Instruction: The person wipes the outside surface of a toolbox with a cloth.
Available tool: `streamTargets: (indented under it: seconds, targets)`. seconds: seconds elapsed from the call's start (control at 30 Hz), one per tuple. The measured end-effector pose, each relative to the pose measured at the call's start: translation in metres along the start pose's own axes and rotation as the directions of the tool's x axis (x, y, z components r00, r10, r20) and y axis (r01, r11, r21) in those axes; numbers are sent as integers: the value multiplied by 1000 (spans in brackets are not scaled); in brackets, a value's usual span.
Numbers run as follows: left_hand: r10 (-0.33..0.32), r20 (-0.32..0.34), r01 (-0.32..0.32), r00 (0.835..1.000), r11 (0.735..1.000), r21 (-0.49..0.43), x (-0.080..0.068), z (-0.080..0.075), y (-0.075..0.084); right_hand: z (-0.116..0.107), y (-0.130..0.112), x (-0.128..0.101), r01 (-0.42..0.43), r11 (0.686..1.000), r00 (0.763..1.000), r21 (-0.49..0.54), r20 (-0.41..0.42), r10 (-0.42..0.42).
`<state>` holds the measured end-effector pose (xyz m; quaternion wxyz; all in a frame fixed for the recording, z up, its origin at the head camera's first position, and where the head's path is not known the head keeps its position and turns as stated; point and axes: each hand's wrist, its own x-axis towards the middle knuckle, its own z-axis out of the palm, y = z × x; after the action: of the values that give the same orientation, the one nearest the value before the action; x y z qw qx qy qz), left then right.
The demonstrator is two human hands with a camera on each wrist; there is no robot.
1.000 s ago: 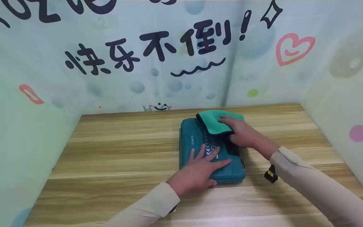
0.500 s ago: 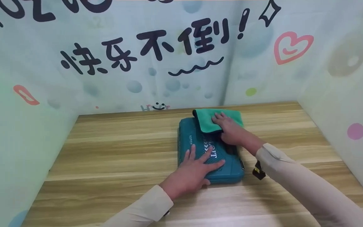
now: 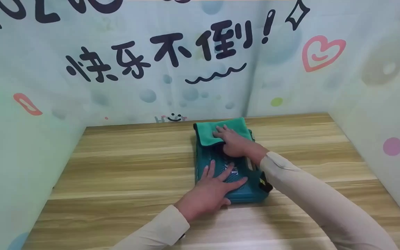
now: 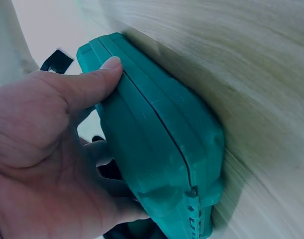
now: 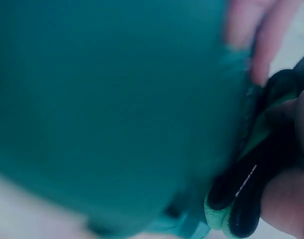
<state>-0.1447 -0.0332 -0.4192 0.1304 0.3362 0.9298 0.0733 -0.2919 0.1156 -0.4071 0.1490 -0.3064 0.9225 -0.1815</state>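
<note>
A teal hard-shell case (image 3: 247,191) with white lettering lies on the wooden table. My left hand (image 3: 208,194) rests on its near end, fingers spread straight over the lid. In the left wrist view its thumb (image 4: 94,84) presses the case's side wall close to the seam. At the far end, a green cloth (image 3: 205,133) with a black edge covers the top of the lid. My right hand (image 3: 236,142) lies on this cloth with its fingers stretched over it. The right wrist view shows folds of the cloth (image 5: 244,199) between thumb and fingers.
The wooden tabletop (image 3: 127,166) extends on both sides of the case. Behind it stands a printed backdrop (image 3: 123,97) with dark characters, and pale walls (image 3: 370,114) enclose both sides. A small black wrist camera (image 3: 265,185) hangs below the right sleeve.
My right hand and the cloth have slid left across the far end of the lid, uncovering its far right corner. The left hand stays on the near end of the case.
</note>
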Motion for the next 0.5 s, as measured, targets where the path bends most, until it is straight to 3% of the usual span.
streamTargets:
  seconds: [0.2, 0.5]
  targets:
    - [-1, 4, 1, 1000, 1000, 4, -2, 0, -2, -1, -8, 18, -30, 1000, 998, 7, 62, 29]
    - [61, 19, -60, 998, 997, -58, -4, -1, -13, 1, -3, 22, -20, 1000, 999, -19, 40, 21]
